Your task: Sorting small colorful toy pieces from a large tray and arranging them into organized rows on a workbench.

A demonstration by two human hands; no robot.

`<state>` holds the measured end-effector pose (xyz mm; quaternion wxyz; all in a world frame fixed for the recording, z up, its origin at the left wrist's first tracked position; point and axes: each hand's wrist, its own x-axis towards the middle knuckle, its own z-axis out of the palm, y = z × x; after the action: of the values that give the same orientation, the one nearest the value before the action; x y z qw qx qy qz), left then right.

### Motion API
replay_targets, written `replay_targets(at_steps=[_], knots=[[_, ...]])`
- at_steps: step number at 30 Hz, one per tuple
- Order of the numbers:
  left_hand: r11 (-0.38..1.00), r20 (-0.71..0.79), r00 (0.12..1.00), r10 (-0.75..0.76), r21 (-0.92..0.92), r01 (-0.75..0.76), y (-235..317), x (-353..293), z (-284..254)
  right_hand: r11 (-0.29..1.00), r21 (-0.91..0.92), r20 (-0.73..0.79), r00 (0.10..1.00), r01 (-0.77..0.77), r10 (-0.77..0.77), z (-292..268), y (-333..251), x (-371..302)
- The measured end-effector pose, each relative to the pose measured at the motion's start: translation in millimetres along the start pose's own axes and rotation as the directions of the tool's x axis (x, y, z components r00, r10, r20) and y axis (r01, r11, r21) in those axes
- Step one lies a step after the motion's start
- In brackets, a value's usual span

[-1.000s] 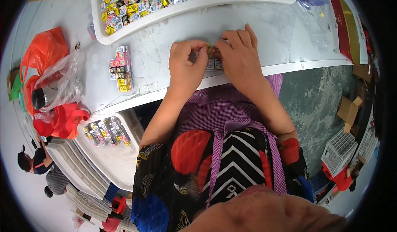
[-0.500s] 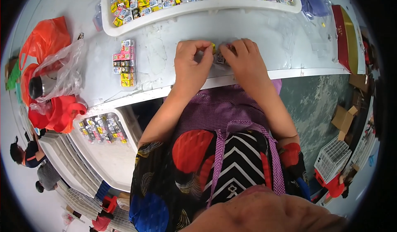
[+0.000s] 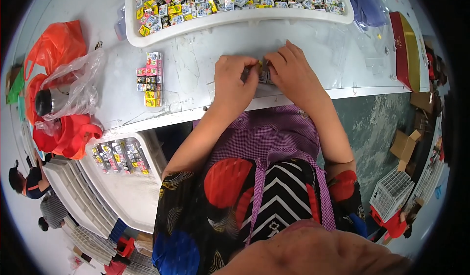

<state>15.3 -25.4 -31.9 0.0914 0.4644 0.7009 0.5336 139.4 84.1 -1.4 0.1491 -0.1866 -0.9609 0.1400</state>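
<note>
Close to the table's front edge, both my hands meet over a small packet of little boxes (image 3: pixel 264 75), mostly hidden by my fingers. A bit of yellow and some grey-white show between them. My left hand (image 3: pixel 234 81) is closed, thumb and forefinger pinching the packet's left side. From the other side my right hand (image 3: pixel 292 74) curls its fingers onto the packet. To the left lies a block of small coloured boxes (image 3: pixel 152 79), white, pink, black and yellow, in neat rows. A white tray (image 3: pixel 240 18) heaped with loose boxes of this kind stands beyond my hands.
Left on the table sit a red plastic bag (image 3: pixel 58 47) and a dark-capped bottle (image 3: pixel 46 101) in clear plastic. Below, a white crate (image 3: pixel 129 196) holds several packed sets (image 3: pixel 120 156). Clear bags (image 3: pixel 367 5) and a red-gold box (image 3: pixel 405 52) lie right.
Both hands have shifted slightly toward the table's front edge with the packet. My fingers have changed their hold on it. The view has tilted a little.
</note>
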Motion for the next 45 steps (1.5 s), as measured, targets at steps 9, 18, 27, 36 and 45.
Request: replay_targets(at_steps=[9, 18, 27, 36, 45], knots=[[1.0, 0.012, 1.0, 0.025, 0.009, -0.025, -1.0, 1.1, -1.3, 0.999, 0.031, -0.06, 0.998, 0.025, -0.023, 0.4, 10.6, 0.7], [1.0, 0.021, 1.0, 0.022, 0.003, -0.022, 0.1, 1.7, -2.5, 0.963, 0.264, -0.144, 0.985, -0.054, 0.095, 0.8, 15.3, 1.0], [0.998, 0.144, 0.989, 0.019, 0.05, -0.027, 8.5, 18.6, 1.9, 0.958, 0.215, -0.231, 0.943, -0.191, 0.24, 6.7, 7.6, -12.4], [0.993, 0.212, 0.977, -0.021, 0.119, -0.005, 9.2, 19.9, 10.9, 0.992, 0.018, -0.212, 0.969, -0.126, 0.127, -1.9, 1.5, -18.2], [0.996, 0.152, 0.986, 0.065, 0.053, -0.074, 10.2, 23.7, 13.9, 0.974, 0.177, -0.223, 0.958, -0.142, 0.18, 2.1, 4.3, -36.7]])
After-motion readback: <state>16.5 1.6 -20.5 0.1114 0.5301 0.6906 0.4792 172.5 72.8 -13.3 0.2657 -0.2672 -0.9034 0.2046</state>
